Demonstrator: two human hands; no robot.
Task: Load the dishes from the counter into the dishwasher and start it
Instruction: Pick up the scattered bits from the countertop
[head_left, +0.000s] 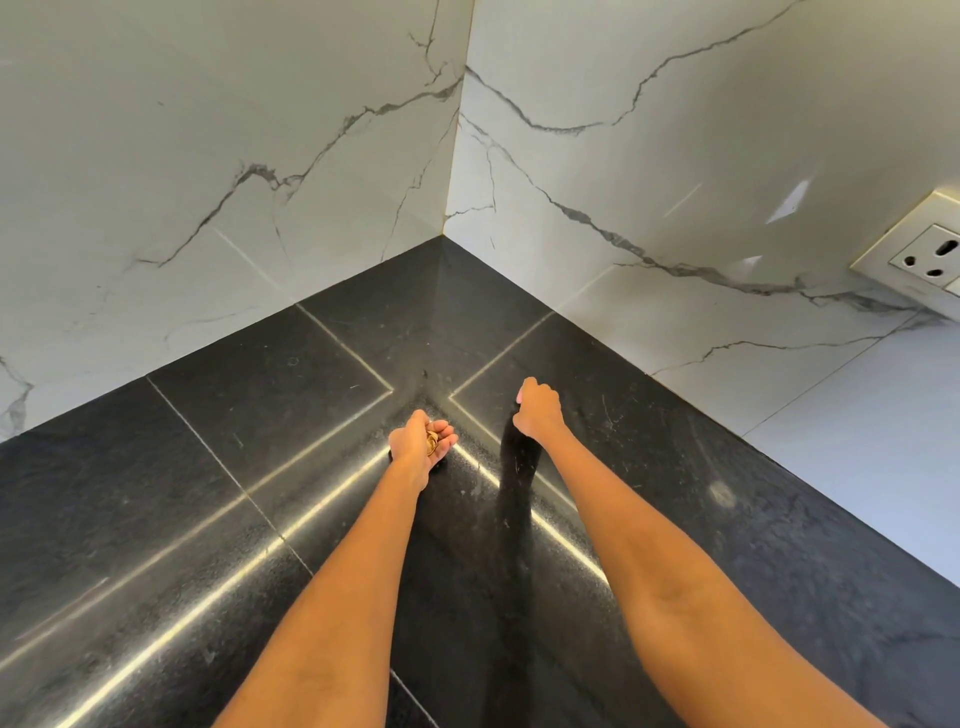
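No dish and no dishwasher is in view. Both my arms reach over the black stone counter (218, 415) toward its corner. My left hand (421, 441) is turned palm up just above the counter, its fingers curled round a few small golden-brown scraps (432, 442). My right hand (537, 410) is a little farther in and to the right, knuckles up, with its fingers curled down to the counter top. Nothing shows in its grip, and its fingertips are hidden under the hand.
White marble-look walls (260, 156) meet in the corner behind the counter. A wall socket (924, 254) sits on the right wall, low near the counter. Bright reflected strips cross the dark stone.
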